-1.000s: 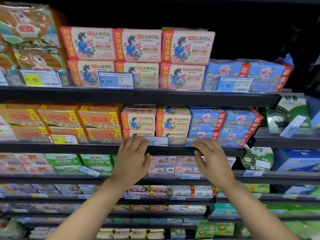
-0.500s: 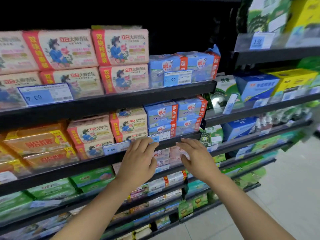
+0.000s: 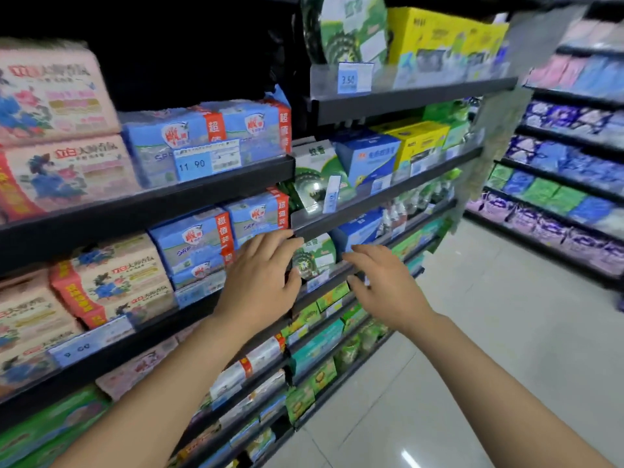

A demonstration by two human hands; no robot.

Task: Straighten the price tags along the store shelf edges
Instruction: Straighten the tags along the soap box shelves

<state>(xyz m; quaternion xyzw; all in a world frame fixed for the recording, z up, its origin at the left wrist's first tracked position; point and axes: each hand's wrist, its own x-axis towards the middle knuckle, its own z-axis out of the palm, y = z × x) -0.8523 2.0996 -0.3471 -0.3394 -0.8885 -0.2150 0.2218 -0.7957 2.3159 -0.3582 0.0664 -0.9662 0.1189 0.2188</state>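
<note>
Store shelf edge point(image 3: 324, 228), L hand point(image 3: 260, 278) & R hand point(image 3: 381, 282) forward, fingers straight, nothing held.

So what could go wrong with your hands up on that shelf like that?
The narrow blue-and-white price tag leaning crooked against the round green coil pack looks loose, so a bump might knock it off. The left hand and right hand are near the black metal shelf edge and could nudge packs askew.
</note>
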